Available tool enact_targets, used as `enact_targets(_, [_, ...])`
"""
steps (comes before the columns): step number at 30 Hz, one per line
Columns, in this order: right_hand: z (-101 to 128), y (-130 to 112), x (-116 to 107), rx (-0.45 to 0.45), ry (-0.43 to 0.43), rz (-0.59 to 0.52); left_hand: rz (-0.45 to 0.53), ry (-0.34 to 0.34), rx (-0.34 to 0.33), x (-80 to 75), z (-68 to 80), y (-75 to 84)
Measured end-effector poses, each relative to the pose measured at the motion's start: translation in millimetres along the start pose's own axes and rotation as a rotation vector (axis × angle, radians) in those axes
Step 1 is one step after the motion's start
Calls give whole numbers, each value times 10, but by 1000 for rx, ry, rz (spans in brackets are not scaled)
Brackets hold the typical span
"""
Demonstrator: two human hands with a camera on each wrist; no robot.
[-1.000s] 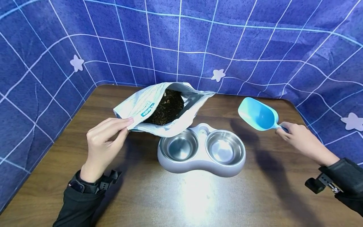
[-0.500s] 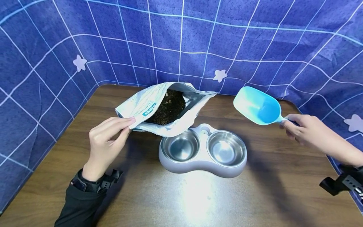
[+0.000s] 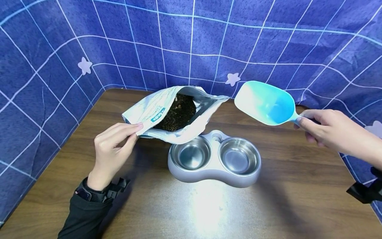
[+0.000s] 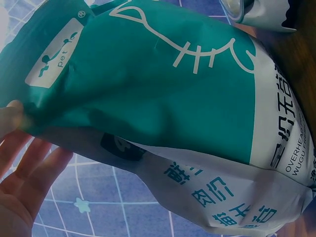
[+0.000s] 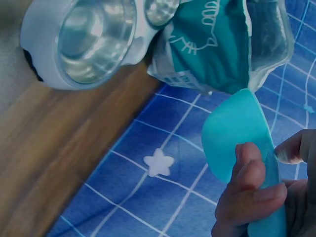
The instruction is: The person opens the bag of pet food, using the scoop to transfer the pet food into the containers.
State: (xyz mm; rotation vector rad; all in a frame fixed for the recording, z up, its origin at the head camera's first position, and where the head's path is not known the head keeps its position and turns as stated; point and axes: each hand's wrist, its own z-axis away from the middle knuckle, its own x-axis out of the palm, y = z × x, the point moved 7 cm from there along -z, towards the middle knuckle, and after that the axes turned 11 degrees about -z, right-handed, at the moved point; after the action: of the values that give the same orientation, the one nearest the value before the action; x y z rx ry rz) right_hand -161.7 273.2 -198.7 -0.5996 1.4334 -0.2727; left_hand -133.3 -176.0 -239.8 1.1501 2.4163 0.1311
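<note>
Behind 2 bowls [image 3: 191,154], pellets [image 3: 177,114] in a bag [image 3: 153,108] pinched by left hand [image 3: 111,149] (scoop [image 3: 265,104] gripped in right hand [image 3: 325,129])

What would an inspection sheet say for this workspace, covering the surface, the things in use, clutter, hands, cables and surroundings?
Surface: brown wood-grain table, with a bright glare patch near the front.
Job's things: open bag with dark pellets inside; blue scoop, raised, no contents seen in it; pale feeder holding two metal bowls, the bag's edge overlapping one in the head view.
Clutter: nothing seen.
Hands: left hand pinches the bag's rim; right hand grips the scoop's handle.
Cables: nothing seen.
Surroundings: blue cloth with pale grid lines and stars.
</note>
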Motion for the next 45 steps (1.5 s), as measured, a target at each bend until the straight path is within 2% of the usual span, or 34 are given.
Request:
enact_targets(7, [49,-95,-129,-13,18,-34,-14,-13,-10,-1,-14,13])
enact_targets(14, [46,-214,-101,-38,8,-40,-5,-11,-5,5,-20,11])
enact_targets(25, [-8,-453,17,11,-170,-1,4,4,-6,5,-23,20])
enact_targets(40, [-196,-879,102,-48,-237,25,11,-5,-8,16,-11,12])
enact_targets(45, [-251,-1010,141,-52,-238,65,-4,-3,-8,5,-5,8])
